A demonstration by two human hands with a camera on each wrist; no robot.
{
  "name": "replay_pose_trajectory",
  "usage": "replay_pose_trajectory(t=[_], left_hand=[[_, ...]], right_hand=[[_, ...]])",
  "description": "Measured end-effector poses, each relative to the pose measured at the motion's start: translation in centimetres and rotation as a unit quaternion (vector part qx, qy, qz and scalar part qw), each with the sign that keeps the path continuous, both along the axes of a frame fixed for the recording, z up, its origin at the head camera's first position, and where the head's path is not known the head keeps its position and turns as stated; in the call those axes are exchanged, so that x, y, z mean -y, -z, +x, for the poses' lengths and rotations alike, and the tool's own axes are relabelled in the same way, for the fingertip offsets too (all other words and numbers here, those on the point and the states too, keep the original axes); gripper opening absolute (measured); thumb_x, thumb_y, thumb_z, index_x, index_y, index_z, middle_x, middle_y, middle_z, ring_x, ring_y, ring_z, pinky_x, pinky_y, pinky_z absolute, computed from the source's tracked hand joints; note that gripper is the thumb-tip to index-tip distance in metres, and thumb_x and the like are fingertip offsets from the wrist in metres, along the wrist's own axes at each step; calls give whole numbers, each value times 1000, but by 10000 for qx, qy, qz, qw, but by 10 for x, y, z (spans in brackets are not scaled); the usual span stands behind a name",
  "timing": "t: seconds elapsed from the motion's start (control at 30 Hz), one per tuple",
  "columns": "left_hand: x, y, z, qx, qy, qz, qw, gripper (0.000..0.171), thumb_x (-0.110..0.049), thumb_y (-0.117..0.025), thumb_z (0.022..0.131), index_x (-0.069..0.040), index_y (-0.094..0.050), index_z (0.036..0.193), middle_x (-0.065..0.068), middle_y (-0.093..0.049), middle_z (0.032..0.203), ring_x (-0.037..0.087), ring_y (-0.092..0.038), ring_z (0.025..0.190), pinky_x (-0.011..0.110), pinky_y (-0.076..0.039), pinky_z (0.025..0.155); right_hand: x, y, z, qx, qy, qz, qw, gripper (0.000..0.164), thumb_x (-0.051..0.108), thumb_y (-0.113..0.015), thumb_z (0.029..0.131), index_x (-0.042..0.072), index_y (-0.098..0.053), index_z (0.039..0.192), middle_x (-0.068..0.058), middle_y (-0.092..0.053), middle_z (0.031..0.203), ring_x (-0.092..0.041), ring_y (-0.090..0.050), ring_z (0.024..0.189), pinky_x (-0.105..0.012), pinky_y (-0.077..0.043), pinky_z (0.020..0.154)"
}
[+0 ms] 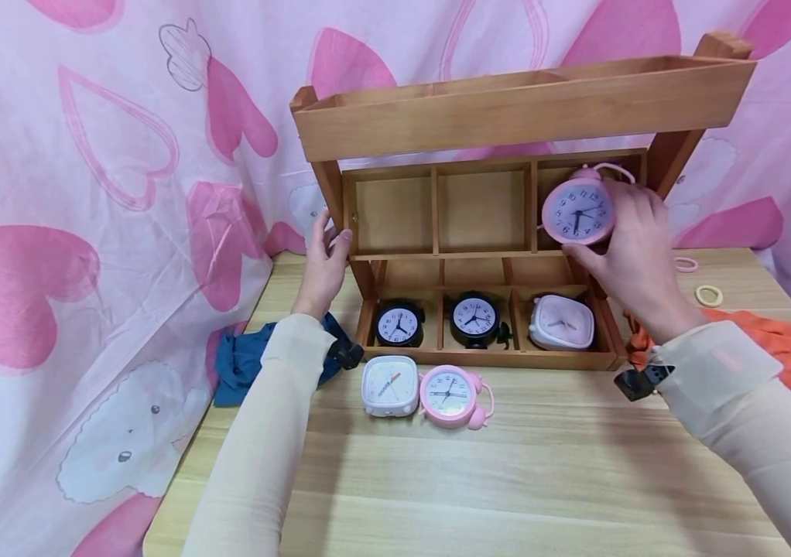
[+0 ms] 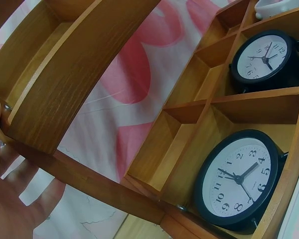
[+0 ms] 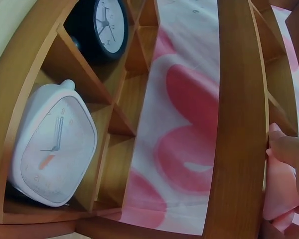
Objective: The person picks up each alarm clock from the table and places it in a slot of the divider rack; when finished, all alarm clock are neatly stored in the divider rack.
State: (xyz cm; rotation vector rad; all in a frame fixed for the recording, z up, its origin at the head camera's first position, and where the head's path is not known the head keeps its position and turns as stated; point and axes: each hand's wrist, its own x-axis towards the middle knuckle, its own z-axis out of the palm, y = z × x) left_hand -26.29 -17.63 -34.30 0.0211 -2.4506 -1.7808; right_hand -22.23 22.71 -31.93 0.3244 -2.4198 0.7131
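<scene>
My right hand [image 1: 635, 240] grips a round pink twin-bell alarm clock [image 1: 579, 211], its dial facing me, at the right compartment of the shelf's middle tier. Part of that pink clock [image 3: 281, 191] shows under the fingers in the right wrist view. The left hand [image 1: 324, 267] holds the left side post of the wooden shelf [image 1: 528, 116], thumb at the front and fingers behind it. Two round black clocks [image 1: 398, 324] [image 1: 474, 319] and a white squarish clock [image 1: 562, 322] occupy the bottom compartments. Before the shelf lie another white clock [image 1: 390, 386] and a pink twin-bell clock [image 1: 448, 397].
Blue cloth [image 1: 238, 367] lies left of the shelf and orange cloth [image 1: 785, 348] to its right. A yellow ring [image 1: 709, 295] and a pink ring [image 1: 686, 264] lie behind the orange cloth. A heart-patterned curtain [image 1: 124, 155] hangs behind the wooden table [image 1: 507, 472].
</scene>
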Motion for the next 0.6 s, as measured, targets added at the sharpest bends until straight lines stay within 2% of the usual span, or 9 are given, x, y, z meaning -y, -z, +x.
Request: replay_pose_trajectory(t=[0.13, 0.23, 0.33, 0.43, 0.6], left_hand=[[0, 1, 0, -13, 4, -9, 10000, 63, -50, -48, 100, -45, -15, 154, -4, -27, 162, 21, -34, 146, 39, -41, 113], [0, 1, 0, -19, 7, -22, 10000, 63, -51, -48, 100, -45, -15, 153, -5, -27, 162, 21, -35, 146, 39, -41, 113], [0, 2, 0, -4, 13, -20, 10000, 63, -49, -48, 100, -45, -15, 153, -5, -26, 162, 21, -34, 147, 40, -40, 113], [1, 2, 0, 13, -3, 6, 10000, 62, -49, -48, 100, -46, -15, 153, -5, -27, 162, 21, -34, 146, 40, -41, 113], [0, 0, 0, 20, -13, 10, 10000, 63, -50, -48, 100, -46, -15, 153, -5, -26, 162, 21, -34, 146, 40, -40, 113]], right_hand=[[-2, -1, -1, 455, -103, -15, 9989, 89, 16, -81, 80, 9, -30, 152, -25, -42, 146, -46, -40, 133, -60, -28, 116], [-5, -4, 0, 1044, -84, 43, 9945, 85, 18, -75, 87, 9, -24, 155, -24, -31, 155, -48, -37, 136, -65, -31, 111], [-6, -6, 1, 1425, -26, 77, 9898, 80, 21, -70, 92, 8, -23, 156, -21, -20, 162, -51, -33, 139, -68, -31, 108], [-7, -6, 2, 1410, -18, 122, 9899, 79, 19, -70, 91, 7, -25, 155, -21, -19, 162, -51, -31, 140, -68, -31, 108], [-6, -8, 11, 1073, -3, 80, 9942, 79, 15, -74, 87, 4, -31, 152, -25, -26, 159, -49, -31, 141, -68, -30, 110]])
